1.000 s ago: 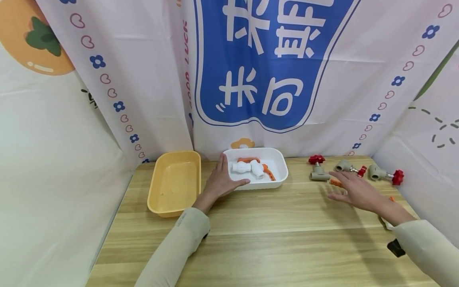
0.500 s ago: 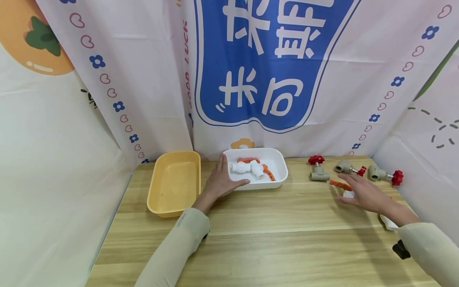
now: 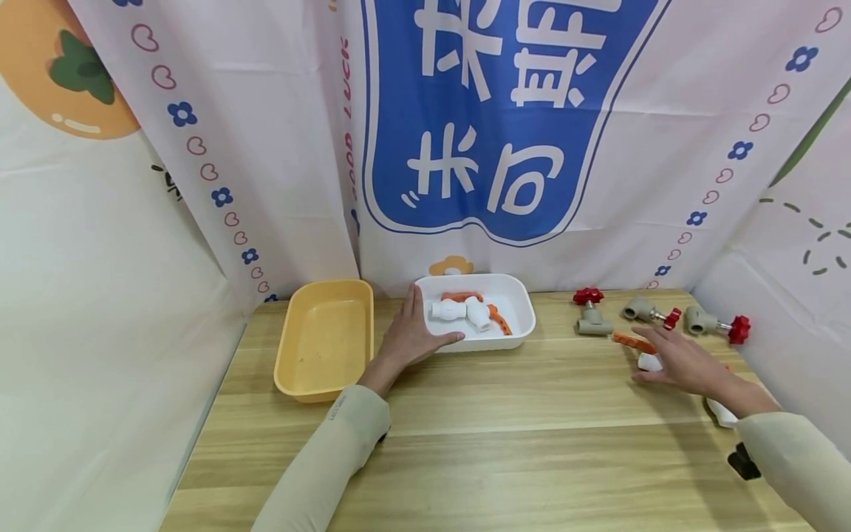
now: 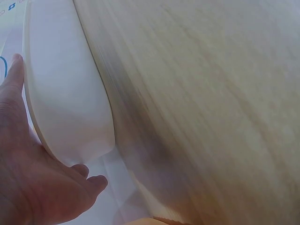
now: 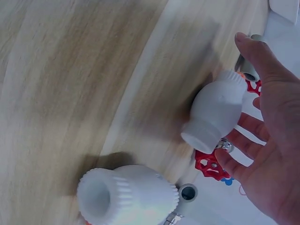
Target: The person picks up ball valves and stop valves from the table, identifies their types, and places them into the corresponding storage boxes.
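My left hand (image 3: pixel 412 336) lies against the left end of a white tray (image 3: pixel 492 344), thumb stretched along its front and the other fingers at the rim. Inside are two white ball valves (image 3: pixel 477 314) with orange handles. In the left wrist view, the tray (image 4: pixel 65 84) has the hand spread around its corner. My right hand (image 3: pixel 678 362) is over another white ball valve (image 3: pixel 649 362) with an orange handle (image 3: pixel 633 341). The right wrist view has thumb and fingers spread to either side of that valve (image 5: pixel 218 112), not closed round it.
Several grey pipe valves with red handwheels, such as one T-shaped valve (image 3: pixel 592 324), lie at the back right. Another white ball valve (image 5: pixel 126 194) sits nearer me, under the right forearm. A yellow tray (image 3: pixel 312 397) stands left of the white one. Cloth walls border the wooden table.
My right hand has moved slightly right and down over the white ball valve, uncovering more of its orange handle and white body. My left hand stays on the tray.
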Tool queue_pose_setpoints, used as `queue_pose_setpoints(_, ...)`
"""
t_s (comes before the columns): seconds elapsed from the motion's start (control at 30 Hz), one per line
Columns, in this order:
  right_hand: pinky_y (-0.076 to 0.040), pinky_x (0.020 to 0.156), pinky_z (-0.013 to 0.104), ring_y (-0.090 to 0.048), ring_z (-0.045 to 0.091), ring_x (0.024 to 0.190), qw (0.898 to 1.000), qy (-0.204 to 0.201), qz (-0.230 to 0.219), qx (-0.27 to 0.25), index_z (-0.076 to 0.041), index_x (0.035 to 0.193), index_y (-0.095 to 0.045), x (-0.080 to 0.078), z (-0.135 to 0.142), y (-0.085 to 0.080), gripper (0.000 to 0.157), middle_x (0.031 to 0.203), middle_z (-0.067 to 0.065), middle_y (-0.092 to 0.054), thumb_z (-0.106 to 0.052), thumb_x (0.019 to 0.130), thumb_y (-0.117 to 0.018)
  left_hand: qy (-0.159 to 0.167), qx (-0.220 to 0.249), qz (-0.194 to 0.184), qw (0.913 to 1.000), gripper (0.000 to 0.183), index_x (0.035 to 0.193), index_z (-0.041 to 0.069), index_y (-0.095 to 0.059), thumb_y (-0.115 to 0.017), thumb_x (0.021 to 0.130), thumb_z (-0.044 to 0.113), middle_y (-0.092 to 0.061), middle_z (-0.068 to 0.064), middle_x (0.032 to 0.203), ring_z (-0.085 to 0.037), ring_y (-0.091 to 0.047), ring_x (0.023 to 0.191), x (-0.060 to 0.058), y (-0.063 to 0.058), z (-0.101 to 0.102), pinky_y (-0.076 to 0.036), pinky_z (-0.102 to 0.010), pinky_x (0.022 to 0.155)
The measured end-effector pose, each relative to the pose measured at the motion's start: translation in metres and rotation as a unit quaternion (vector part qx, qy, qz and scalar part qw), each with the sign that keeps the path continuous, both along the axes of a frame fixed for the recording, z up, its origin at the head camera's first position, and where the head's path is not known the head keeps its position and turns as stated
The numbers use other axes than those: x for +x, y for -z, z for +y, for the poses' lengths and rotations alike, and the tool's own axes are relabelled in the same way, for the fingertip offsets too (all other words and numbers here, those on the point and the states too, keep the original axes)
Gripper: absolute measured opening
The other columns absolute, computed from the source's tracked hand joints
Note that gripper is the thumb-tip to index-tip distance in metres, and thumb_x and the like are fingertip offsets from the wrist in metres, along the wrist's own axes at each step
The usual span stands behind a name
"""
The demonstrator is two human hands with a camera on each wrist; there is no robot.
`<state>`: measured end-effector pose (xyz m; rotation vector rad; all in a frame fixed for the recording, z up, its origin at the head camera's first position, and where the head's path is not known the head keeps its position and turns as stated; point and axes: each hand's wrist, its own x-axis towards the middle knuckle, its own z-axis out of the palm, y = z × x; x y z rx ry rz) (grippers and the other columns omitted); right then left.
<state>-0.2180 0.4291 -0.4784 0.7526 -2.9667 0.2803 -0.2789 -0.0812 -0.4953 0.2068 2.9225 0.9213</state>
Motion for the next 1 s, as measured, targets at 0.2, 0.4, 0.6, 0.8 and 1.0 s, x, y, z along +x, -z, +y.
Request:
queue_pose_setpoints(0.2,-0.052,0.089,0.075,-0.058,0.063,0.12,0.999,0.021,-0.029,-0.003,0.005,0.148,-0.049,-0.001,0.005,0.007,0.093,0.146,0.041,-0.051,-0.043,0.081,-0.092,-0.002,-0.001,0.001,1.0,0.138,0.17,0.008,0.004,-0.074,0.08,0.078,0.005,-0.009,0.179,-0.037,-0.015,0.163,0.0,0.002,0.0,-0.023,-0.055,0.13)
queue_pose_setpoints(0.4,-0.053,0.089,0.075,-0.057,0.063,0.119,0.997,0.04,-0.059,-0.012,0.007,0.151,-0.045,-0.002,0.012,0.017,0.095,0.14,0.042,-0.056,-0.044,0.085,-0.089,-0.001,0.002,0.003,1.0,0.138,0.17,0.008,0.003,-0.074,0.08,0.078,0.004,-0.009,0.179,-0.038,-0.016,0.163,0.0,0.003,0.0,-0.024,-0.055,0.129)
queue_pose_setpoints(0.6,-0.049,0.095,0.076,-0.053,0.064,0.125,0.997,0.05,-0.063,-0.008,0.013,0.151,-0.044,-0.004,0.015,0.021,0.098,0.143,0.044,-0.052,-0.049,0.087,-0.086,-0.002,0.003,0.003,1.0,0.139,0.171,0.008,0.002,-0.074,0.079,0.079,0.004,-0.008,0.18,-0.036,-0.016,0.163,-0.002,0.004,0.0,-0.024,-0.055,0.129)
queue_pose_setpoints(0.8,-0.044,0.101,0.078,-0.048,0.064,0.13,0.993,0.071,-0.089,-0.021,0.012,0.153,-0.042,-0.005,0.018,0.024,0.101,0.146,0.043,-0.05,-0.054,0.089,-0.083,-0.001,0.002,0.003,1.0,0.139,0.17,0.007,0.002,-0.074,0.079,0.08,0.004,-0.009,0.179,-0.036,-0.015,0.163,-0.002,0.004,-0.001,-0.024,-0.054,0.13)
queue_pose_setpoints(1.0,-0.049,0.096,0.074,-0.055,0.061,0.124,0.994,0.068,-0.082,-0.04,0.01,0.151,-0.043,-0.006,0.021,0.028,0.094,0.141,0.042,-0.055,-0.048,0.09,-0.084,-0.001,-0.001,0.003,1.0,0.138,0.17,0.008,0.002,-0.073,0.08,0.079,0.004,-0.009,0.179,-0.037,-0.015,0.163,-0.003,0.004,0.0,-0.024,-0.054,0.13)
